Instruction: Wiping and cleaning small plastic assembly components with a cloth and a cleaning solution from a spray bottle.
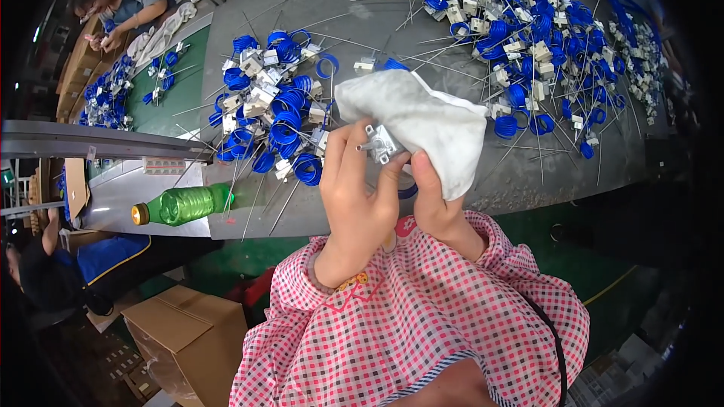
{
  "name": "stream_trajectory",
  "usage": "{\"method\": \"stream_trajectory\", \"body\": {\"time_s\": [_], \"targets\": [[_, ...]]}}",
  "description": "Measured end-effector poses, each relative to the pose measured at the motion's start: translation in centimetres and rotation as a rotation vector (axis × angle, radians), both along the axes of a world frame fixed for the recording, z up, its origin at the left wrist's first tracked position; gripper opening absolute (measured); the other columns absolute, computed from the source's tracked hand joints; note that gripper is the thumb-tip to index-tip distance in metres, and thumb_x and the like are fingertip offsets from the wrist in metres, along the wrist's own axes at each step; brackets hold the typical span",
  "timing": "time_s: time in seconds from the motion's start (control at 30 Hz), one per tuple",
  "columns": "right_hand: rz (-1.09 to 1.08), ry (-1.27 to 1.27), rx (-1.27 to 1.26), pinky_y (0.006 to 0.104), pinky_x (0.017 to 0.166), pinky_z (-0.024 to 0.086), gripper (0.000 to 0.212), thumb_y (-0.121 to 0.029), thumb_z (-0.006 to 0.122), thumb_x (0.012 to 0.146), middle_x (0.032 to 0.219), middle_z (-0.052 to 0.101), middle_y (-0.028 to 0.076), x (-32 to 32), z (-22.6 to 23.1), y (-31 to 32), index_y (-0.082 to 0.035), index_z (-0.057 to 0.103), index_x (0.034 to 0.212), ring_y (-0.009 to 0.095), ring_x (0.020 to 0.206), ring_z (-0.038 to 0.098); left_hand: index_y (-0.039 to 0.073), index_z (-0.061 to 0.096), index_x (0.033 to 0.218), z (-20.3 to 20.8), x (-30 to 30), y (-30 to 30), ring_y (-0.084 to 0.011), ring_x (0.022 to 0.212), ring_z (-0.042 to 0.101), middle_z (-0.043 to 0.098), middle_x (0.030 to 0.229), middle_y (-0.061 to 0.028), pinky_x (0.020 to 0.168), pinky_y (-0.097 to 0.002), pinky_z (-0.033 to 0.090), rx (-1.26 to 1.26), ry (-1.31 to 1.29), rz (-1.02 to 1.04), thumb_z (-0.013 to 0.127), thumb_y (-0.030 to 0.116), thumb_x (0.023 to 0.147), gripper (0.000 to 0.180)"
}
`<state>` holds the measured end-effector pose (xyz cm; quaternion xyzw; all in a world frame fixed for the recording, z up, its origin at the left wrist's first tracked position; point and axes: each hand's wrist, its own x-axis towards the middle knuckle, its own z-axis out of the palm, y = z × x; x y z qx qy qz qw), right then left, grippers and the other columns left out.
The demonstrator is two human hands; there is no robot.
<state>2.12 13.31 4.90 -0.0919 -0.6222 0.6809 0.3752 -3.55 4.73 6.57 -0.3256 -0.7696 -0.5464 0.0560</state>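
My left hand [353, 194] is closed round a small thermostat [385, 143], its metal face and short shaft pointing up and left. Part of a blue coil shows below it, between my hands. My right hand [441, 207] grips a white cloth [434, 117], which drapes over the far side of the thermostat. The right thumb lies along the cloth's near edge; the other right fingers are hidden under it. Just left of my hands lies a pile of thermostats [285, 126] with blue coiled tubes, white bodies and thin straight probes.
A larger heap of such thermostats [520, 38] covers the bench's far right. Near the front left edge a green bottle [185, 205] lies on its side. A metal rail [105, 139] crosses at left. Another person [124, 4] works at the far left. A cardboard box [185, 328] stands below.
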Motion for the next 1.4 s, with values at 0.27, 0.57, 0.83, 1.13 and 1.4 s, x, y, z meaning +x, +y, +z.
{"method": "stream_trajectory", "body": {"time_s": [0.27,0.57,0.83,1.13,1.4], "targets": [[-0.119,0.052,0.386,0.0336,0.089,0.034,0.03,-0.003,0.048,0.076,0.103,0.053,0.015,0.1,0.0,-0.3,0.005,0.05,0.105,0.025,0.099,0.05,-0.008,0.049,0.099,-0.7,-1.2,-0.9,-0.0279,0.075,0.053,0.05,0.089,-0.0169,0.064,-0.0311,0.043,-0.049,-0.065,0.083,0.06,-0.004,0.064,0.037],[-0.025,0.133,-0.631,0.0335,0.087,0.038,0.038,-0.016,0.041,0.082,0.11,0.049,0.013,-0.2,0.3,3.0,0.003,0.041,0.115,0.021,0.102,0.049,-0.004,0.052,0.101,-0.8,-2.6,-1.5,-0.0161,0.071,0.052,0.051,0.087,-0.0098,0.062,-0.0256,0.042,0.213,-0.315,-0.058,0.062,-0.002,0.067,0.036],[-0.108,0.083,0.51,0.033,0.086,0.037,0.028,-0.005,0.054,0.075,0.101,0.055,0.014,-1.6,1.4,1.2,0.003,0.054,0.101,0.027,0.097,0.052,-0.007,0.052,0.095,-0.9,-2.0,-1.2,-0.0172,0.068,0.051,0.052,0.084,-0.0107,0.059,-0.0247,0.042,0.2,-0.162,-0.058,0.064,-0.001,0.063,0.035],[-0.056,0.026,-0.102,0.0307,0.085,0.037,0.03,-0.01,0.05,0.075,0.1,0.056,0.013,-0.9,1.3,-0.4,0.004,0.052,0.101,0.021,0.094,0.052,-0.009,0.05,0.097,-1.3,-2.9,-1.9,-0.0187,0.072,0.051,0.051,0.086,-0.0122,0.062,-0.0246,0.041,0.156,-0.065,0.06,0.062,-0.003,0.063,0.036],[-0.119,0.056,-0.332,0.0313,0.084,0.04,0.035,-0.015,0.045,0.081,0.105,0.053,0.012,-1.9,1.8,1.8,0.004,0.046,0.11,0.021,0.096,0.052,-0.005,0.052,0.1,-0.8,-2.9,-1.7,-0.0182,0.076,0.052,0.052,0.089,-0.0116,0.063,-0.025,0.042,0.251,-0.222,-0.121,0.063,-0.002,0.064,0.038]]}}
